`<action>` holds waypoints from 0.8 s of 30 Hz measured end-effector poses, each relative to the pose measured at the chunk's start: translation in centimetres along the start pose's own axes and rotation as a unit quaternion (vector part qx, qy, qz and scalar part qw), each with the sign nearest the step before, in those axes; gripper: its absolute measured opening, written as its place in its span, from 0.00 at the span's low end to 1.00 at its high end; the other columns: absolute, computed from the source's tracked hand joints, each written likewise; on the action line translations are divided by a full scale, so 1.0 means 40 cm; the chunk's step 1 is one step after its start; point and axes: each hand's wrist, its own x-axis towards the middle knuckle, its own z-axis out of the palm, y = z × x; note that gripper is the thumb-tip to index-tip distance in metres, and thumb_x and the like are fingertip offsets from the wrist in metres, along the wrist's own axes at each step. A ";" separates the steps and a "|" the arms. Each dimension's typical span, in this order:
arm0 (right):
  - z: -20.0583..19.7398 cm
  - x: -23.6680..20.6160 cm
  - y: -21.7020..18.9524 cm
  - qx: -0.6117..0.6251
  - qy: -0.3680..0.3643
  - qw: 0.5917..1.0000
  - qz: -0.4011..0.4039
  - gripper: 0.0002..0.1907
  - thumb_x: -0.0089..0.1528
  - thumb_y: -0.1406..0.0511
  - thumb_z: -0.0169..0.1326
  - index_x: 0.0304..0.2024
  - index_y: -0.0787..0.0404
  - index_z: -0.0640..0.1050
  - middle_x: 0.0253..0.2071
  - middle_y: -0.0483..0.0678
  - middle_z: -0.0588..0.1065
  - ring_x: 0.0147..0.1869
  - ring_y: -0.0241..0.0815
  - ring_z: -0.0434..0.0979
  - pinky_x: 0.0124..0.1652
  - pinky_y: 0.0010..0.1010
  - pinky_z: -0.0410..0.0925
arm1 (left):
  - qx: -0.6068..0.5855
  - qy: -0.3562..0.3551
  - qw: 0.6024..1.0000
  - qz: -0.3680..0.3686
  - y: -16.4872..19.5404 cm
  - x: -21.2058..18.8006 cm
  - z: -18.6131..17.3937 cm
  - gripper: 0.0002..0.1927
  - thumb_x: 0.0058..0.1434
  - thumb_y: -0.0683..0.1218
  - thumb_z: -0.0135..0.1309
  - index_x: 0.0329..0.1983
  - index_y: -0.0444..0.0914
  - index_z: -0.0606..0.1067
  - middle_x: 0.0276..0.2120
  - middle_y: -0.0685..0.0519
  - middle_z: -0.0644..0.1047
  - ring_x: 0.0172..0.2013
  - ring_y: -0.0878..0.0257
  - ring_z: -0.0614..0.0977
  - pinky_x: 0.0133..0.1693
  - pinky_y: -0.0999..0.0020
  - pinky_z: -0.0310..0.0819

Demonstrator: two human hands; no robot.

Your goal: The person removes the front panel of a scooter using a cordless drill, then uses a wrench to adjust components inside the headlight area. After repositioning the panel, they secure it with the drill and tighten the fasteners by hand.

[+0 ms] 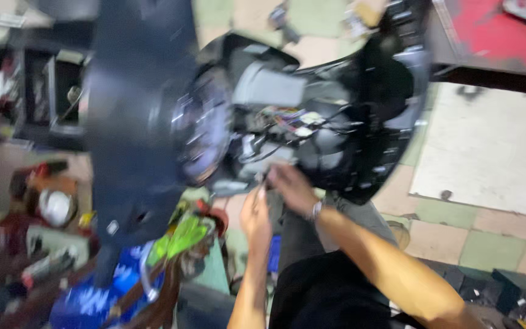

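Head view: black scooter front housing (pixel 360 91) seen opened, wiring bundle (pixel 284 122) exposed inside. Both hands held at housing's lower edge, over tiled floor (pixel 488 237). Left hand (pixel 255 216) and right hand (pixel 290 186) worked at small part (blurred; grip cannot be told). Housing judged still apart, wiring loose. Blue box (pixel 92 298), green rag (pixel 184 234) cluttered at left.

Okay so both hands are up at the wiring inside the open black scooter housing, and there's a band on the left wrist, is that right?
Not quite. The head view shows the band on the right wrist, not the left. Both the left hand and the right hand are indeed up at the wiring inside the open black housing.
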 end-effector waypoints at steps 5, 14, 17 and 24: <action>-0.252 -0.331 -0.255 0.102 -0.062 0.971 -0.205 0.17 0.72 0.62 0.48 0.55 0.70 0.76 0.58 0.54 0.76 0.64 0.46 0.78 0.61 0.35 0.69 | 0.130 -0.016 0.943 0.307 0.205 -0.279 0.053 0.14 0.67 0.43 0.54 0.51 0.30 0.78 0.47 0.41 0.83 0.49 0.56 0.85 0.53 0.65 0.76; -1.000 -0.304 -0.305 0.180 0.161 0.970 -0.017 0.18 0.70 0.61 0.45 0.45 0.67 0.81 0.41 0.46 0.83 0.47 0.36 0.80 0.50 0.31 0.73 | 0.110 -0.308 0.940 0.097 0.493 -0.473 0.723 0.13 0.65 0.47 0.57 0.46 0.33 0.79 0.29 0.49 0.82 0.30 0.63 0.82 0.35 0.67 0.76; -1.222 -0.265 -0.267 0.205 0.194 0.959 -0.028 0.17 0.69 0.61 0.48 0.47 0.67 0.81 0.43 0.46 0.83 0.49 0.35 0.80 0.51 0.29 0.71 | 0.146 -0.377 0.908 0.111 0.618 -0.450 0.914 0.13 0.66 0.48 0.56 0.44 0.33 0.80 0.22 0.52 0.79 0.23 0.65 0.78 0.30 0.66 0.72; -1.417 -0.110 -0.199 0.238 0.184 0.953 0.030 0.16 0.68 0.61 0.51 0.45 0.68 0.83 0.37 0.48 0.82 0.41 0.36 0.78 0.43 0.30 0.71 | 0.183 -0.436 0.859 0.195 0.892 -0.313 1.146 0.18 0.63 0.51 0.56 0.49 0.34 0.78 0.25 0.45 0.81 0.26 0.58 0.83 0.32 0.62 0.75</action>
